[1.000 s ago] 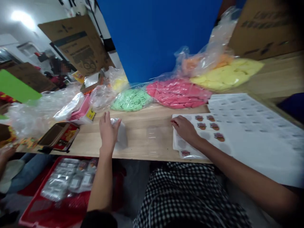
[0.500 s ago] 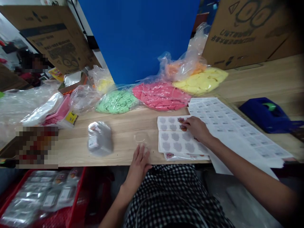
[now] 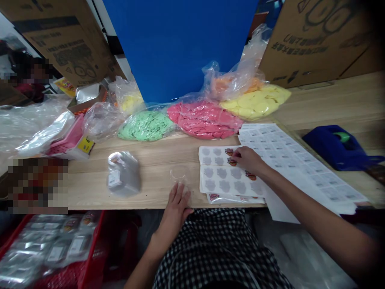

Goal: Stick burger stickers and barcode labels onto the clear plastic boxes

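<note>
**Right hand (image 3: pixel 248 159) on the sticker sheet (image 3: pixel 230 176), left hand (image 3: pixel 176 212) open at the tabletop (image 3: pixel 156 160) edge**

The right hand's fingers curl lightly onto the sheet's upper part, beside printed stickers (image 3: pixel 230 156); whether they grip one, I cannot tell. The left hand is open and empty, fingers spread, at the front edge, just below a small clear plastic piece (image 3: pixel 180 176). The glossy sheet shows grey paw-shaped blanks and lies right of centre on pale grained wood, beside stacked label sheets (image 3: pixel 288 160). Open wood runs left to a bundle of silver foil pouches (image 3: pixel 123 174). Along the back, lumpy green dough (image 3: pixel 146 126), pink dough (image 3: pixel 204 120) and yellow dough (image 3: pixel 255 102) fill crinkled clear bags. A blue tape dispenser (image 3: pixel 337 146) sits far right.
</note>
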`<action>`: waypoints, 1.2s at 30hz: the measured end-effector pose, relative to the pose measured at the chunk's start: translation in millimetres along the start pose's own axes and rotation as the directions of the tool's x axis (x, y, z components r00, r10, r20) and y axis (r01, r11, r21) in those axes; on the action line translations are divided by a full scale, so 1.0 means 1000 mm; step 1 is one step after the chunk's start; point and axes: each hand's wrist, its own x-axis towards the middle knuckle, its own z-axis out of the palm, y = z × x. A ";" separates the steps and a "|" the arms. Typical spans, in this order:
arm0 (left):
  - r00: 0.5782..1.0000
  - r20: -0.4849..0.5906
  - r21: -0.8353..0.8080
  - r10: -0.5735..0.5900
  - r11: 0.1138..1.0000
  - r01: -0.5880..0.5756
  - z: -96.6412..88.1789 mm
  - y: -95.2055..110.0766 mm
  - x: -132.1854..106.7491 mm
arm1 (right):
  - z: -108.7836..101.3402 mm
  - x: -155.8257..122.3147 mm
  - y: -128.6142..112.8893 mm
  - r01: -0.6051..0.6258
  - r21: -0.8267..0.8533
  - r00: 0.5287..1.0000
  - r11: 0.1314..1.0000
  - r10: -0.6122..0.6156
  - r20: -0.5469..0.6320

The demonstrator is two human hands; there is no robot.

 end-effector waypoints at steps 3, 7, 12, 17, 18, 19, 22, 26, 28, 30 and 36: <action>1.000 0.003 -0.014 0.000 1.000 0.000 -0.001 0.001 0.001 | -0.001 -0.004 0.000 0.069 -0.004 0.997 0.998 -0.069 -0.025; 0.999 0.022 -0.022 -0.030 0.999 0.030 -0.005 0.005 0.001 | -0.011 -0.022 -0.008 0.073 0.027 0.993 0.997 -0.070 -0.098; 0.997 0.053 -0.027 -0.059 0.998 0.060 -0.009 0.010 0.001 | -0.027 -0.032 -0.041 0.055 0.342 0.951 0.938 0.055 -0.305; 0.993 0.089 -0.008 -0.081 0.997 0.082 -0.010 0.011 0.001 | -0.002 -0.014 -0.105 -0.083 0.758 0.994 0.647 -0.003 0.111; 0.992 0.089 -0.004 -0.085 0.996 0.085 -0.010 0.011 0.001 | 0.008 -0.010 -0.118 -0.099 0.780 0.983 0.618 -0.060 0.173; 0.992 0.090 0.000 -0.088 0.996 0.088 -0.010 0.012 0.001 | 0.018 -0.006 -0.129 -0.105 0.790 0.972 0.604 -0.107 0.211; 0.991 0.096 0.006 -0.098 0.995 0.098 -0.010 0.013 0.001 | 0.046 0.002 -0.154 -0.107 0.787 0.947 0.607 -0.179 0.267; 0.991 0.089 -0.022 -0.098 0.995 0.100 -0.010 0.013 0.001 | 0.068 0.009 -0.163 -0.119 0.769 0.936 0.628 -0.187 0.298; 0.991 0.091 -0.033 -0.098 0.994 0.101 -0.010 0.012 0.001 | 0.073 0.011 -0.162 -0.115 0.761 0.937 0.638 -0.185 0.297; 0.990 0.099 -0.033 -0.096 0.995 0.099 -0.009 0.012 0.001 | 0.076 0.012 -0.160 -0.110 0.749 0.939 0.654 -0.179 0.294; 0.992 0.081 -0.037 -0.093 0.995 0.097 -0.005 0.010 -0.001 | 0.081 0.013 -0.158 -0.076 0.707 0.941 0.703 -0.184 0.283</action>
